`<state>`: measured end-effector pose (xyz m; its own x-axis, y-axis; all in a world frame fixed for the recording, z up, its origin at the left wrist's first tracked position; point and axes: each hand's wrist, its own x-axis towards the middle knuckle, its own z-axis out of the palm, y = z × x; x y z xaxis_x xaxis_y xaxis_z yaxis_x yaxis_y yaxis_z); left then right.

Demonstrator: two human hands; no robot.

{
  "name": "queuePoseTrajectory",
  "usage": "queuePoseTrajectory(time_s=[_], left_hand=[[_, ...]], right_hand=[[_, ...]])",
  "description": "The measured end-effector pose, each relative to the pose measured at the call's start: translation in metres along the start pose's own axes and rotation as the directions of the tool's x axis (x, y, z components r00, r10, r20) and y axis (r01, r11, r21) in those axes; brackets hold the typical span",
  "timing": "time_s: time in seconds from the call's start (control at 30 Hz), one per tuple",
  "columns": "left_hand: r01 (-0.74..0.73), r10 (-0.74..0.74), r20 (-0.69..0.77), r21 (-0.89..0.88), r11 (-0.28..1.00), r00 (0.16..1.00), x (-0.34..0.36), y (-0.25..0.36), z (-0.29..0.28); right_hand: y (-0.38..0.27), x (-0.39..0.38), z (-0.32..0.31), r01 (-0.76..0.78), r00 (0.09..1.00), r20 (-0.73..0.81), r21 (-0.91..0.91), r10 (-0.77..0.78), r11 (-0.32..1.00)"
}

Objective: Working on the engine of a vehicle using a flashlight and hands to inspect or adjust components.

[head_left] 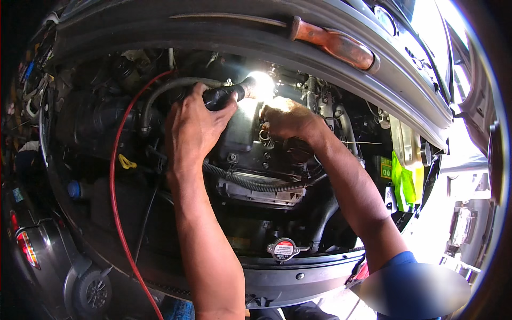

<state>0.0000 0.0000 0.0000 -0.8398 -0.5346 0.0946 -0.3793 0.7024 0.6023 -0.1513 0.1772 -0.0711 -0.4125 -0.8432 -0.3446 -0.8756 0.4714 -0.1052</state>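
Observation:
My left hand (199,120) grips a black flashlight (223,96) whose bright light falls on the top of the engine at the middle of the view. My right hand (288,120) reaches onto the engine beside the dark engine cover (240,133), its fingers curled among small fittings just right of the lit spot. What those fingers hold, if anything, is hidden by the hand and glare. A corrugated hose (240,181) runs below both hands.
A long screwdriver with an orange handle (333,42) lies along the ledge above. A red hose (113,165) crosses the left side. A radiator cap (282,247) sits at the front, a green-yellow item (404,186) at the right. Another vehicle (40,240) stands at lower left.

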Motion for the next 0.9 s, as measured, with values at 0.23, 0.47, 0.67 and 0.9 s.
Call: queuePoseTrajectory(time_s=[0.23,0.47,0.67,0.9], left_hand=[[-0.004,0.004,0.004,-0.034,0.999,1.000,-0.001,-0.001,0.003],[-0.014,0.013,-0.018,-0.016,1.000,1.000,-0.002,-0.002,0.005],[-0.004,0.003,-0.005,-0.018,1.000,1.000,0.000,-0.002,0.003],[-0.012,0.012,-0.012,0.002,1.000,1.000,-0.002,0.001,-0.001]], right_hand=[[-0.003,-0.014,-0.018,-0.044,0.999,0.027,0.187,0.040,0.981],[0.005,-0.006,-0.014,0.062,0.992,0.101,0.115,-0.074,0.991],[0.012,0.001,-0.021,0.041,0.965,0.254,0.083,-0.061,0.996],[0.024,0.011,0.001,0.273,0.935,0.259,-0.082,-0.244,0.959]])
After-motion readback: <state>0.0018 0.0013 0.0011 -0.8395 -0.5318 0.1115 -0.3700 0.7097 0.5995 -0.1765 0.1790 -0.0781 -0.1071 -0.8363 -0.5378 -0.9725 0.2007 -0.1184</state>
